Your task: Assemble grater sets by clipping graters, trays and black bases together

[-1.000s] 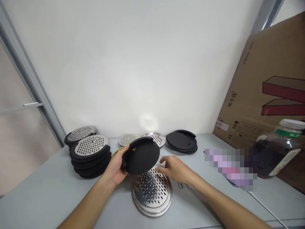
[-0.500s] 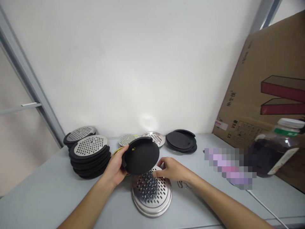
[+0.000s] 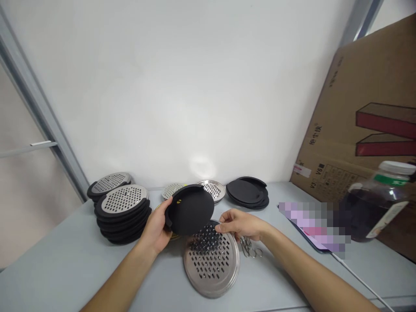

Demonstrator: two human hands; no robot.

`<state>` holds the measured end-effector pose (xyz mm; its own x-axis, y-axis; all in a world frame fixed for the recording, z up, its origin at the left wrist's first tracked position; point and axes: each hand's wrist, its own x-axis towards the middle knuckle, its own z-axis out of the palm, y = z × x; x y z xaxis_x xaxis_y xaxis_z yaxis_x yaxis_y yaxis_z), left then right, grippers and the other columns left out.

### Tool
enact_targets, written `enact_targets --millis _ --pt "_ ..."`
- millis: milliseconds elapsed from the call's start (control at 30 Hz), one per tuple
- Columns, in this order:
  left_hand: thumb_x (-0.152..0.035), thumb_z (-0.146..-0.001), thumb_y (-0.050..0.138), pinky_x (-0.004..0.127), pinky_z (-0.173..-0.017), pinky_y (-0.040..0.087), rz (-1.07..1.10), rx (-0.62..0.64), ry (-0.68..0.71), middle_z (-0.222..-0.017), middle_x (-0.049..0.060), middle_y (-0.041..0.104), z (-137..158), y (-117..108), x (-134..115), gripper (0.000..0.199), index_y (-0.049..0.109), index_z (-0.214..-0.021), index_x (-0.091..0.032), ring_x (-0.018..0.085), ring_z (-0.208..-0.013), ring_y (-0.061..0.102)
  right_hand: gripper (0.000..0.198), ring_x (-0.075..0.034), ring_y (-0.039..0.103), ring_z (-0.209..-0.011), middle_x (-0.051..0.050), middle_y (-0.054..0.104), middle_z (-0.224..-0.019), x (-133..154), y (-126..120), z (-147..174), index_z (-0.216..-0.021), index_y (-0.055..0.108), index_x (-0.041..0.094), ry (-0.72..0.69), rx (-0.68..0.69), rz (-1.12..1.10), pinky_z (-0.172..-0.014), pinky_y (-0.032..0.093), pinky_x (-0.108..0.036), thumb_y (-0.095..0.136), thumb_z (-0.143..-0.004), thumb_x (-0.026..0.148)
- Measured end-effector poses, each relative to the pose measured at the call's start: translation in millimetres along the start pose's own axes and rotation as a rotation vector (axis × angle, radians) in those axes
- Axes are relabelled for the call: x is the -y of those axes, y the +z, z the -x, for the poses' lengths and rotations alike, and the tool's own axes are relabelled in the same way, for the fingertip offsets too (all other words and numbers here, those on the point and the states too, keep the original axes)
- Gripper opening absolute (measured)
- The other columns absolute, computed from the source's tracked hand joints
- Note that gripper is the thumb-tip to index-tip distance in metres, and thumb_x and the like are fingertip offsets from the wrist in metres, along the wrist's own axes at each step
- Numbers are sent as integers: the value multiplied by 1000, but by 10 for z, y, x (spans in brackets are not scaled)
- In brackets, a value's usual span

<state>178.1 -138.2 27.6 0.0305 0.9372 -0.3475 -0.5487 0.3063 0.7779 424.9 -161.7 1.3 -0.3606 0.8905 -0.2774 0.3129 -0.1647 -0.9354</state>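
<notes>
My left hand (image 3: 157, 227) is closed on the rim of a black round holder (image 3: 192, 210), tilted with its smooth black face towards me. Close by on the right, my right hand (image 3: 238, 223) pinches the far edge of a metal grater disc (image 3: 212, 262) between thumb and fingers. The disc is full of slots, its far side looks raised, and the black holder is mirrored in it. Other disc rims show beneath its right edge. Several small metal rings (image 3: 250, 249) lie beside my right wrist. Behind my left hand, a yellow-edged round thing is mostly hidden.
At the left stand stacks of black holders with grater discs (image 3: 125, 212). Along the wall lie a loose grater disc (image 3: 212, 190) and stacked black holders (image 3: 247, 193). To the right are a blurred phone-like device (image 3: 312, 229) with a cable, a dark-filled jar (image 3: 367, 208) and a cardboard box (image 3: 357, 108).
My right hand has shifted slightly right, and the grater disc in its fingers has tilted up and moved right. The black holder has moved slightly left. More of the metal rings shows.
</notes>
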Motion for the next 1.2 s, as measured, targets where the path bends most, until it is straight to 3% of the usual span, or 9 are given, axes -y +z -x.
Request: enact_targets --millis 267,433,633,867,967,1067,1200 --pt "-17 -85 63 29 -68 61 29 -56 105 -99 11 74 -54 -47 57 19 69 -102 -13 20 -81 72 23 -8 52 -51 3 60 -60 136 -226 270 -72 66 15 -15 46 -9 -44 38 -17 74 -69 36" --pt "-13 -84 60 26 -62 59 -8 -96 134 -91 7 75 87 -179 151 20 68 -102 -15 18 -75 72 26 -10 56 -55 0 63 -64 121 -307 506 -76 67 13 -31 65 -217 -54 44 -21 76 -69 37" --pt "-7 -80 59 21 -62 56 65 -64 19 -88 3 73 342 -223 359 25 64 -102 -17 14 -72 70 31 -13 59 -60 -3 65 -69 50 -213 547 -71 61 14 -107 -97 -484 -58 45 -25 72 -76 43" --pt "-5 -77 57 23 -67 55 143 18 -66 -92 5 72 409 -224 517 22 63 -95 -15 15 -77 68 31 -12 56 -55 -2 63 -66 -50 111 368 -70 60 15 -168 -323 -535 -53 41 -23 69 -78 44" --pt "-12 -79 62 28 -75 56 124 96 -91 -100 7 72 419 -226 590 23 64 -102 -15 19 -87 69 30 -17 62 -63 -3 66 -72 -55 239 312 -88 62 17 -207 -413 -541 -61 48 -27 70 -76 42" --pt "-18 -76 73 32 -86 55 98 152 -69 -113 8 70 435 -213 651 43 60 -117 -20 23 -102 66 50 -21 65 -67 -2 67 -73 -69 335 266 -118 54 19 -217 -477 -465 -64 51 -34 66 -77 44" --pt "-17 -72 78 36 -93 52 37 201 -45 -119 11 67 440 -211 695 60 55 -127 -20 27 -109 64 56 -23 66 -67 -1 65 -70 -141 392 205 -131 47 18 -215 -485 -307 -63 51 -34 56 -83 46"
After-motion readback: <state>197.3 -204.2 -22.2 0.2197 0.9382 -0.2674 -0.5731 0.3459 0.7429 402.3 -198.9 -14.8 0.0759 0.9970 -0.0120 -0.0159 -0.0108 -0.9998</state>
